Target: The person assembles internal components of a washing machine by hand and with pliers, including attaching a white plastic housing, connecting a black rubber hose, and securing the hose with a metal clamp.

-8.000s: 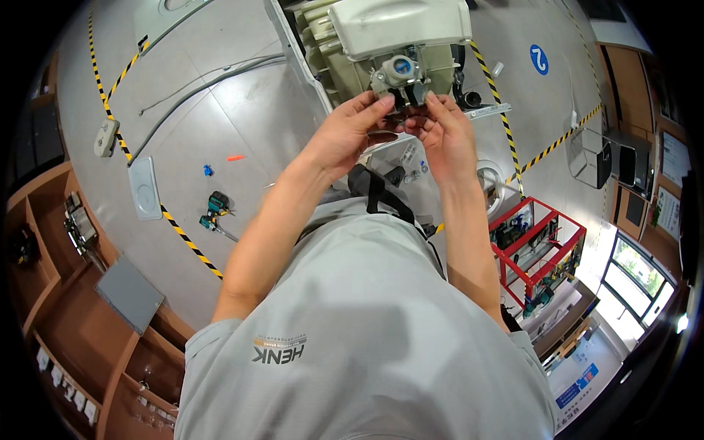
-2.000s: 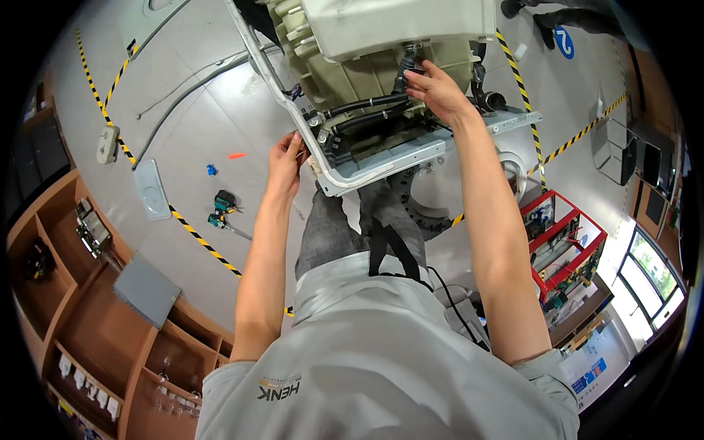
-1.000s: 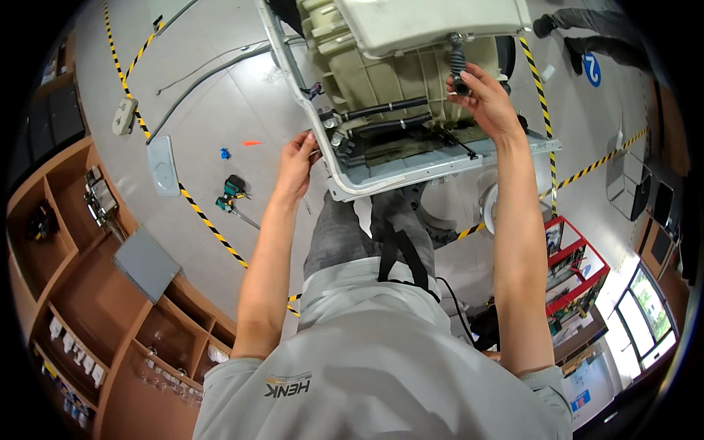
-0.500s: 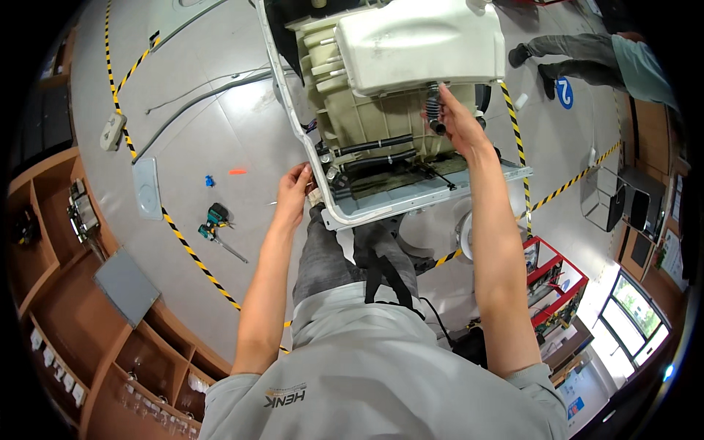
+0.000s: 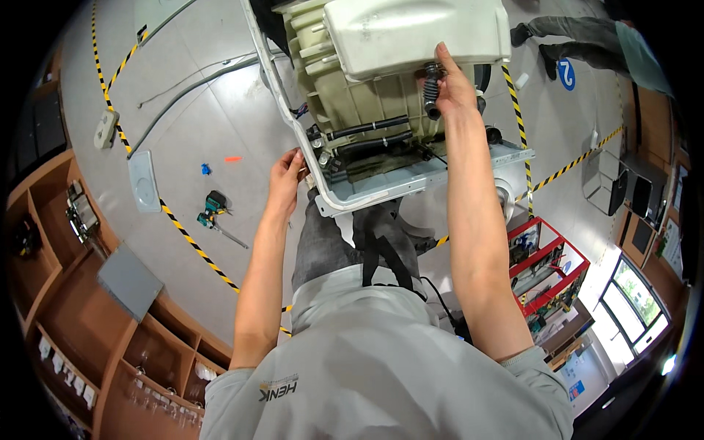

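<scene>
Right hand [image 5: 453, 84] closed around a black ribbed hose [image 5: 431, 89] just under the white plastic box [image 5: 414, 33] atop the opened machine. Left hand [image 5: 284, 176] grips the white metal frame [image 5: 323, 192] at its near corner. Hands well apart. Green tool [image 5: 213, 209] on grey floor [image 5: 213, 110].

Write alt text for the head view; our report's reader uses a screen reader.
A person's right hand grips a black ribbed hose under a white plastic housing of an opened appliance, while the left hand holds its white metal frame.
</scene>
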{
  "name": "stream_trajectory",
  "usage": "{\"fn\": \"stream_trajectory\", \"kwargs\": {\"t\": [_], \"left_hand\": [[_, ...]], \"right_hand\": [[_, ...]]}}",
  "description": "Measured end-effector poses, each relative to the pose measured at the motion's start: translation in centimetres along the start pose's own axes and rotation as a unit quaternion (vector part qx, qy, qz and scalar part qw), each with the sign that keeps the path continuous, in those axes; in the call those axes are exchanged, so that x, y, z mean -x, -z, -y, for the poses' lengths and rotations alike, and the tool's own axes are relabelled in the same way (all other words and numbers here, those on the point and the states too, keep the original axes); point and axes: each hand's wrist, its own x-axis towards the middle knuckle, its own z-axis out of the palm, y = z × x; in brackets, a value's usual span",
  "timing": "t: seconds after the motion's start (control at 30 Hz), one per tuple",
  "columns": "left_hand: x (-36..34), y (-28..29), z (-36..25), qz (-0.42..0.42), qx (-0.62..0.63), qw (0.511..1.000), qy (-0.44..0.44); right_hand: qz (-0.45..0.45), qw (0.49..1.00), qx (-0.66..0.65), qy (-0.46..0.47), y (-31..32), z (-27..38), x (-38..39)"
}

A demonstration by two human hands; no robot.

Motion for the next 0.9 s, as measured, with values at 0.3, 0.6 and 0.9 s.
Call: {"fn": "stream_trajectory", "kwargs": {"t": [0.3, 0.6, 0.9], "left_hand": [[0.3, -0.2, -0.2, 0.001, -0.008, 1.000, 0.001], [-0.1, 0.0, 0.2, -0.003, 0.003, 1.000, -0.001], [-0.1, -0.2, 0.1, 0.009, 0.008, 1.000, -0.004]], "right_hand": [[0.064, 0.994, -0.084, 0.021, 0.3, 0.2, -0.4], [0.100, 0.981, -0.087, 0.138, 6.7, 4.8, 3.0], [-0.016, 0.981, 0.027, 0.193, 18.2, 4.1, 11.3]]}}
